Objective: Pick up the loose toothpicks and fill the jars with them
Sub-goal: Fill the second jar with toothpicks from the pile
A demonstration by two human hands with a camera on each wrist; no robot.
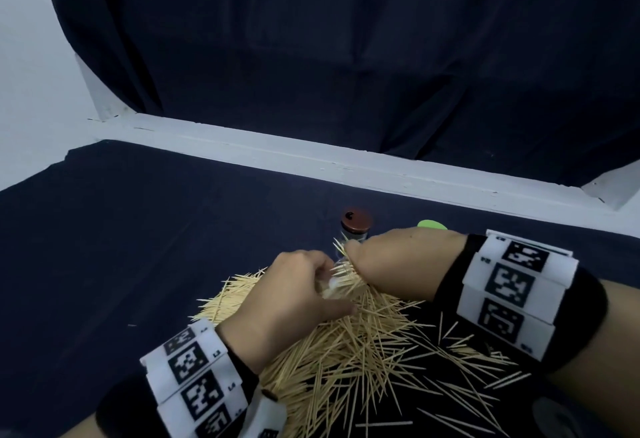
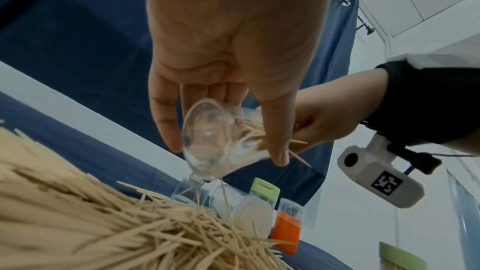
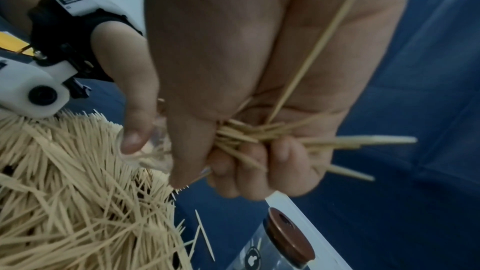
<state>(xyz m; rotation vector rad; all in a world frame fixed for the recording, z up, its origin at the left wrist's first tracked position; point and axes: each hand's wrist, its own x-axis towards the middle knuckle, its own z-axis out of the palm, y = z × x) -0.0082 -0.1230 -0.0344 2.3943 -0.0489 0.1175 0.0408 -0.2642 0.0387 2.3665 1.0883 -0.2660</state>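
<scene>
A big heap of loose toothpicks (image 1: pixel 346 351) lies on the dark cloth in front of me. Above its far edge my left hand (image 1: pixel 311 285) grips a small clear jar (image 2: pixel 207 141), tipped on its side, with toothpicks inside it. My right hand (image 1: pixel 360 261) clutches a bundle of toothpicks (image 3: pixel 246 137) in its curled fingers and holds the bundle's ends at the jar's mouth (image 3: pixel 158 151). A few sticks poke out sideways from the fist. In the head view the jar is almost hidden between the two hands.
A jar with a brown lid (image 1: pixel 356 226) stands just behind the hands, a green lid (image 1: pixel 431 225) beside it. The left wrist view shows more containers at the heap's edge: a clear one (image 2: pixel 187 190), a green-capped one (image 2: pixel 265 188), an orange one (image 2: pixel 288 225). A white ledge (image 1: pixel 311 157) bounds the table's far side.
</scene>
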